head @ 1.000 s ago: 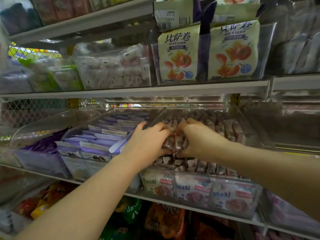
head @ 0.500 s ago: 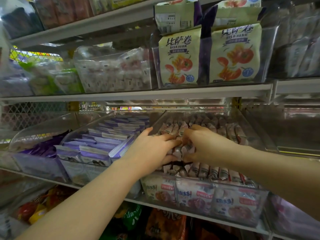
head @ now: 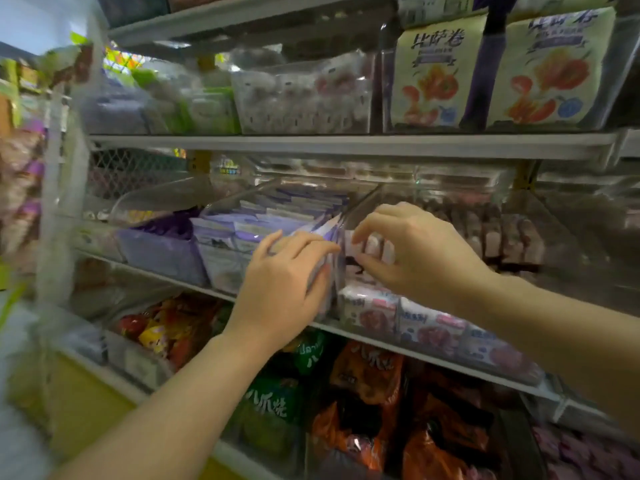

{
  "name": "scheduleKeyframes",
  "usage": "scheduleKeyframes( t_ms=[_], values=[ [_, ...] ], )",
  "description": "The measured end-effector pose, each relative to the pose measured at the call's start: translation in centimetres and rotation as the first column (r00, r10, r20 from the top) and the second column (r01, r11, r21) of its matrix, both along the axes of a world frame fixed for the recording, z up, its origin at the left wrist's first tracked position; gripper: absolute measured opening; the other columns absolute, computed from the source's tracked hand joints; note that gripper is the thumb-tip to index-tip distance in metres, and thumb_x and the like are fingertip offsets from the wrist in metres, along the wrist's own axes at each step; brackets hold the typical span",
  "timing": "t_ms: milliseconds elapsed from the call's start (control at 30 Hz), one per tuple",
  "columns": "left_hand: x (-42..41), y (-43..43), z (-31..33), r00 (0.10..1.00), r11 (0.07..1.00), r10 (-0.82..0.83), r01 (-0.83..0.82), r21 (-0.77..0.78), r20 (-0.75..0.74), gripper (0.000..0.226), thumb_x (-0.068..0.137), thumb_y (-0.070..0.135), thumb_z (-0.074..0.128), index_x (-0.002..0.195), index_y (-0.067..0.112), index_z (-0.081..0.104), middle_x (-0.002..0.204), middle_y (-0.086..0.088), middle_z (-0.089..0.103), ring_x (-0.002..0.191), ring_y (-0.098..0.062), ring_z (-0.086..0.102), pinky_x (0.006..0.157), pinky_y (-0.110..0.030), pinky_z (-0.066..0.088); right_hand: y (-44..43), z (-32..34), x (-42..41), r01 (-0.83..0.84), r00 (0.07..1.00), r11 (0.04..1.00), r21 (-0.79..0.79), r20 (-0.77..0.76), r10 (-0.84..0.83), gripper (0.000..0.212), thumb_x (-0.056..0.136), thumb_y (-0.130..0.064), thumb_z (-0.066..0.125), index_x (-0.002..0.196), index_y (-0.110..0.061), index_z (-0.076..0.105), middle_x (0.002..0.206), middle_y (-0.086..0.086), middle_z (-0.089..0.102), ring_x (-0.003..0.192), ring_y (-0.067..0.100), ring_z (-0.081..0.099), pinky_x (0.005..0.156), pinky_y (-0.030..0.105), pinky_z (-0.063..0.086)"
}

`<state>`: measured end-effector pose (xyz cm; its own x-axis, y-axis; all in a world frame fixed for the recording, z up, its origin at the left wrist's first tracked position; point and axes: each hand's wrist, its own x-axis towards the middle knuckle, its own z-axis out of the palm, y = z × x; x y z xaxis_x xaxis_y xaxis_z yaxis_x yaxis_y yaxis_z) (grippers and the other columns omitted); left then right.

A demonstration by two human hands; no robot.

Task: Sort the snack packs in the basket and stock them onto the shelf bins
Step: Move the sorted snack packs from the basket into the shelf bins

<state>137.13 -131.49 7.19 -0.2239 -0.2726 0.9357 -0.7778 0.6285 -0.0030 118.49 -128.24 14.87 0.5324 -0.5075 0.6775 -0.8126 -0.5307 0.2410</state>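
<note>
Here the right hand (head: pixel 422 254) is curled, forefinger and thumb pinching a few small packs (head: pixel 372 245) at the near left corner of their clear bin (head: pixel 363 202). Beyond its knuckles the same bin runs back in rows of brownish packs (head: pixel 491 233). Just left of it, across the bin wall, the left hand (head: pixel 280 285) lays its fingers over the tops of the lilac packs (head: pixel 249 230), thumb low against the front. Whether it grips them or only steadies them, the blur hides. The basket is out of sight.

The step looks like tucking the pinched packs into the row. To do it well, I'd hold them upright, facing the same way as their neighbours, slide them down rather than drop them, and use the left hand to hold the lilac stack back so nothing crosses the divider.

Under the right wrist, white-and-pink packs (head: pixel 367 306) carry labels too smeared to read. Above both hands, cream bags (head: pixel 431 74) read 比萨卷. Below the left forearm, a green bag (head: pixel 273 407) reads 八爪烧.
</note>
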Motion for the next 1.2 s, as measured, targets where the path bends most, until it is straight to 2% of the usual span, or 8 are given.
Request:
scheduleKeyframes(
  t_ms=[167,300,467,700,800,933,1067,1200],
  values=[
    [8.2,2.6,-9.6,0.975,0.979,0.19,-0.18,0.094,-0.115,0.024,0.09,0.019,0.046,0.103,0.021,0.066,0.099,0.007,0.065,0.093,-0.013,0.059,0.102,-0.037,0.037,-0.3,-7.9,8.8,-0.239,0.964,0.962,0.136,-0.09,0.252,0.019,0.088,-0.033,0.061,0.105,-0.027,0.064,0.103,-0.008,0.062,0.101,0.017,0.055,0.073,0.04,0.052],
    [15.6,6.6,-18.6,0.921,0.891,0.364,-0.3,0.339,-0.14,0.026,0.086,0.023,0.044,0.097,0.02,0.068,0.094,0.005,0.068,0.089,-0.016,0.06,0.092,-0.034,0.04,-1.6,-16.2,16.7,-0.347,0.9,0.885,0.31,-0.157,0.407,0.019,0.09,-0.033,0.058,0.106,-0.025,0.064,0.103,-0.006,0.061,0.1,0.019,0.053,0.073,0.04,0.051],
    [25.6,11.9,-28.7,0.827,0.508,0.558,-0.283,0.814,-0.061,0.024,0.09,0.017,0.053,0.108,0.017,0.069,0.107,-0.006,0.067,0.097,-0.027,0.063,0.085,-0.041,0.049,-2.8,-26.8,26.6,-0.38,0.75,0.725,0.574,-0.268,0.605,0.027,0.09,-0.035,0.056,0.116,-0.028,0.06,0.112,-0.003,0.06,0.11,0.021,0.05,0.085,0.037,0.046],
    [34.3,15.6,-40.3,0.696,0.05,0.716,-0.125,0.991,0.052,0.03,0.093,0.029,0.059,0.122,0.026,0.062,0.126,0.0,0.061,0.106,-0.018,0.06,0.084,-0.029,0.048,-3.5,-40.2,37.9,-0.203,0.583,0.547,0.812,-0.348,0.734,0.033,0.09,-0.032,0.056,0.122,-0.026,0.056,0.125,0.0,0.057,0.118,0.022,0.051,0.09,0.034,0.046],
    [35.7,15.4,-44.0,0.739,-0.171,0.656,-0.048,0.984,0.15,0.048,0.092,0.023,0.061,0.138,0.028,0.049,0.144,-0.001,0.047,0.12,-0.023,0.054,0.091,-0.031,0.045,-3.5,-45.5,40.6,-0.106,0.561,0.479,0.872,-0.345,0.752,0.032,0.09,-0.033,0.056,0.121,-0.023,0.057,0.124,0.003,0.06,0.113,0.025,0.055,0.088,0.036,0.048],
    [36.3,14.7,-47.8,0.882,-0.553,0.338,-0.095,0.828,0.328,0.06,0.093,0.023,0.06,0.147,0.021,0.035,0.15,-0.007,0.037,0.133,-0.028,0.041,0.099,-0.036,0.042,-3.2,-52.5,41.4,0.058,0.564,0.317,0.946,-0.294,0.771,0.036,0.09,-0.034,0.059,0.123,-0.022,0.055,0.121,0.003,0.06,0.109,0.024,0.057,0.083,0.033,0.049],
    [36.5,14.2,-50.3,0.896,-0.664,0.144,-0.227,0.712,0.419,0.069,0.089,0.016,0.064,0.147,0.017,0.028,0.147,-0.012,0.037,0.126,-0.03,0.045,0.082,-0.03,0.041,-1.9,-58.0,41.8,0.188,0.553,0.177,0.966,-0.253,0.794,0.052,0.09,-0.035,0.06,0.136,-0.017,0.045,0.132,0.007,0.051,0.113,0.025,0.053,0.09,0.039,0.049],
    [36.9,14.1,-52.5,0.896,-0.673,0.087,-0.269,0.689,0.434,0.115,0.077,0.03,0.079,0.153,0.025,-0.006,0.16,-0.01,-0.006,0.144,-0.036,0.018,0.109,-0.044,0.033,-0.2,-62.0,42.9,0.181,0.607,0.151,0.972,-0.231,0.76,0.09,0.078,-0.052,0.07,0.147,-0.016,0.025,0.143,0.011,0.037,0.127,0.031,0.039,0.101,0.043,0.04]
  ],
)
